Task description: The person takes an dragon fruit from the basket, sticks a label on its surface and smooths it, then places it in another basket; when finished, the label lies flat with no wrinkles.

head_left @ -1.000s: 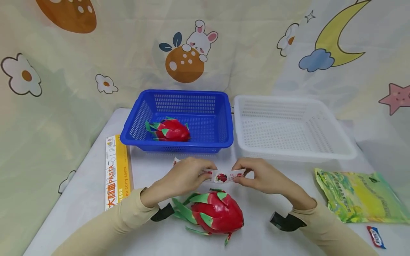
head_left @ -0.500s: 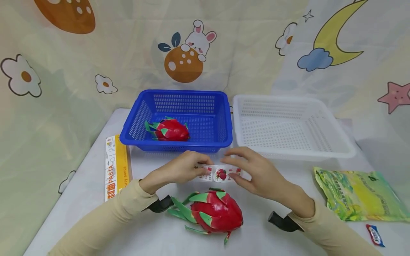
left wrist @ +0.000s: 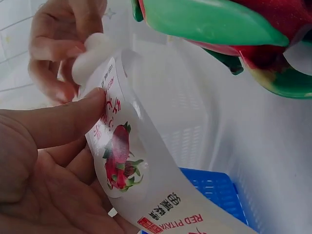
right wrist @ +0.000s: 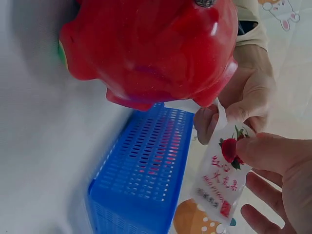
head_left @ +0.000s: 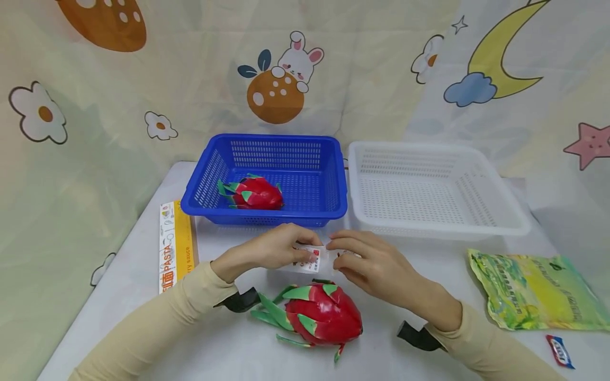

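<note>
My left hand [head_left: 274, 248] pinches a strip of white labels [head_left: 316, 260] between thumb and fingers. In the left wrist view the strip [left wrist: 124, 165] shows a dragon fruit picture and the words RED PITAYA, and trails down past the fingers. Facing it, my right hand [head_left: 383, 270] pinches a white label [right wrist: 219, 180] with the same picture, seen in the right wrist view. Whether this label is free of the strip I cannot tell. Just in front of both hands, a red dragon fruit [head_left: 324, 315] with green scales lies on the table, touched by neither hand.
A blue basket [head_left: 264, 216] behind the hands holds another dragon fruit [head_left: 259, 194]. To its right stands a white basket [head_left: 443, 229]. A pasta box [head_left: 181, 243] lies at left; a yellow-green bag [head_left: 538, 291] and a small red-and-blue packet [head_left: 559, 351] lie at right.
Both hands first held the strip stretched flat. The right fingers then spread and moved over its right end, and now pinch there. The printed picture is now hidden in the head view.
</note>
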A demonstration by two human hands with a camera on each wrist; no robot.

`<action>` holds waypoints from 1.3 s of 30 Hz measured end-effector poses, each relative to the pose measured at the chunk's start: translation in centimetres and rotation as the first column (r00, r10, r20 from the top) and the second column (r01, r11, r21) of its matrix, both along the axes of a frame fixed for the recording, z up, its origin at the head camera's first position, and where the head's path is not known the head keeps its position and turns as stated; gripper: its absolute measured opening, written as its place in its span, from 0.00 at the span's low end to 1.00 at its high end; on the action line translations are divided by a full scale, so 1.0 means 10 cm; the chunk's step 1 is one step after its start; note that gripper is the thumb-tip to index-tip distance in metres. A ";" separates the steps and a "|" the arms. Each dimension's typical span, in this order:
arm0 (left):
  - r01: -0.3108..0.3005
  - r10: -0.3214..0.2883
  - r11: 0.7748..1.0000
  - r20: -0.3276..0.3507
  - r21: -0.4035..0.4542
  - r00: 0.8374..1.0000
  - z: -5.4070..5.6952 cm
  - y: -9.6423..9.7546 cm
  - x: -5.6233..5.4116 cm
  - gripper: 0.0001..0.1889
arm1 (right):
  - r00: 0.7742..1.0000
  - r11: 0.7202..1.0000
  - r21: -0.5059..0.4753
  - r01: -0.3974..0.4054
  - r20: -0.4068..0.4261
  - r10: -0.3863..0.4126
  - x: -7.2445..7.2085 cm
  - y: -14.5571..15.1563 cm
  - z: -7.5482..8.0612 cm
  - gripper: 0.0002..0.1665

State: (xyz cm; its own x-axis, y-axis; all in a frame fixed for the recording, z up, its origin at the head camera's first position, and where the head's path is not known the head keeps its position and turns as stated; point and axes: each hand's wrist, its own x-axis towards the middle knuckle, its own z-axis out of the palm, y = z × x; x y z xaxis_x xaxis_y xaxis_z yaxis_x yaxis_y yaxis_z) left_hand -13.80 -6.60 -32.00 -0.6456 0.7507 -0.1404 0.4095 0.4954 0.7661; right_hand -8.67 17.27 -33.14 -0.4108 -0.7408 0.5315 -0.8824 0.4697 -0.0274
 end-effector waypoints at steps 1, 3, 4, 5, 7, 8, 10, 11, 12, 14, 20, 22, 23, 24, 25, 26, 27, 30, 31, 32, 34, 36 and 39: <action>-0.002 0.002 1.000 0.001 -0.001 1.000 0.00 0.00 -0.01 0.09 | 1.000 1.000 -0.007 -0.008 -0.006 0.008 0.00 0.01 0.00 0.13; -0.007 0.007 1.000 0.000 -0.005 1.000 0.00 0.01 -0.03 0.08 | 0.999 0.999 -0.036 -0.034 -0.024 0.033 -0.01 0.03 0.00 0.08; -0.012 0.012 1.000 -0.004 -0.010 1.000 -0.01 0.02 -0.04 0.08 | 0.998 0.997 -0.054 -0.049 -0.036 0.047 -0.01 0.04 0.00 0.05; -0.019 0.018 1.000 -0.007 -0.017 1.000 -0.02 0.03 -0.05 0.08 | 0.998 0.996 -0.067 -0.056 -0.041 0.053 -0.02 0.06 0.00 0.04; -0.033 0.032 0.999 -0.020 -0.034 0.999 -0.07 0.04 -0.09 0.07 | 0.997 0.993 -0.098 -0.063 -0.047 0.059 -0.02 0.10 0.00 0.08; -0.040 0.039 0.998 -0.029 -0.045 0.999 -0.09 0.04 -0.11 0.07 | 0.997 0.992 -0.114 -0.062 -0.047 0.057 -0.02 0.12 0.00 0.09; -0.065 0.061 0.996 -0.051 -0.068 0.997 -0.18 0.05 -0.17 0.06 | 0.999 0.991 -0.131 -0.043 -0.035 0.038 -0.02 0.17 0.00 0.12; -0.081 0.075 0.993 -0.068 -0.082 0.995 -0.23 0.05 -0.19 0.07 | 0.999 0.991 -0.135 -0.026 -0.023 0.023 -0.01 0.20 0.00 0.11; -0.098 0.090 0.990 -0.084 -0.097 0.992 -0.28 0.05 -0.22 0.07 | 1.000 0.989 -0.146 -0.013 -0.011 0.011 -0.01 0.22 0.00 0.12; -0.133 0.120 0.984 -0.105 -0.121 0.987 -0.38 0.05 -0.26 0.08 | 1.000 0.986 -0.169 0.013 0.016 -0.011 0.01 0.27 0.00 0.10; -0.221 0.190 0.958 -0.176 -0.181 0.966 -0.59 0.03 -0.36 0.13 | 0.979 0.960 -0.246 0.130 0.184 -0.085 0.11 0.41 0.02 0.01; -0.235 0.193 0.950 -0.206 -0.206 0.959 -0.65 0.02 -0.38 0.15 | 0.964 0.950 -0.256 0.177 0.240 -0.115 0.14 0.45 0.04 0.04; -0.240 0.193 0.946 -0.220 -0.216 0.956 -0.68 0.01 -0.39 0.17 | 0.958 0.945 -0.261 0.195 0.256 -0.127 0.16 0.46 0.04 0.08; -0.246 0.194 0.944 -0.234 -0.221 0.953 -0.70 0.00 -0.40 0.18 | 0.953 0.941 -0.266 0.208 0.271 -0.134 0.18 0.48 0.05 0.12; -0.255 0.201 0.941 -0.238 -0.223 0.950 -0.72 -0.01 -0.40 0.19 | 0.948 0.936 -0.274 0.220 0.285 -0.139 0.21 0.49 0.05 0.15; -0.261 0.207 0.940 -0.243 -0.220 0.948 -0.74 -0.01 -0.40 0.19 | 0.944 0.931 -0.284 0.231 0.295 -0.144 0.23 0.51 0.05 0.18; -0.260 0.204 0.941 -0.253 -0.216 0.946 -0.74 -0.02 -0.39 0.20 | 0.940 0.924 -0.295 0.243 0.306 -0.150 0.25 0.52 0.05 0.20; -0.254 0.189 0.946 -0.291 -0.203 0.938 -0.69 -0.03 -0.33 0.25 | 0.908 0.896 -0.327 0.299 0.387 -0.161 0.33 0.55 0.05 0.23; -0.244 0.181 0.950 -0.293 -0.195 0.939 -0.65 -0.03 -0.29 0.26 | 0.885 0.883 -0.338 0.324 0.437 -0.158 0.36 0.56 0.05 0.24; -0.227 0.167 0.957 -0.291 -0.184 0.942 -0.60 -0.02 -0.24 0.28 | 0.860 0.872 -0.345 0.347 0.489 -0.149 0.39 0.56 0.05 0.23; -0.187 0.139 0.968 -0.262 -0.166 0.955 -0.49 -0.02 -0.10 0.31 | 0.801 0.854 -0.351 0.384 0.586 -0.119 0.45 0.57 0.04 0.20; -0.127 0.100 0.982 -0.183 -0.142 0.978 -0.37 0.00 0.05 0.33 | 0.750 0.846 -0.358 0.396 0.657 -0.074 0.50 0.57 0.03 0.18; -0.019 0.009 0.989 -0.069 -0.148 0.998 -0.27 0.05 0.25 0.37 | 0.708 0.851 -0.362 0.379 0.706 -0.016 0.55 0.53 -0.02 0.17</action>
State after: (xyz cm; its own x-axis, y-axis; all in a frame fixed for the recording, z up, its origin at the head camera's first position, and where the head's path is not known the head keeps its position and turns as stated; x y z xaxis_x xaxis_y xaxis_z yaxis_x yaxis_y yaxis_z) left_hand -11.30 -6.10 -34.71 -0.6675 0.7159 -0.2049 0.4507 0.6074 0.6541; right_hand -3.15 22.60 -33.37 -0.8884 -0.3457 0.3021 -0.4306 0.3993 -0.8094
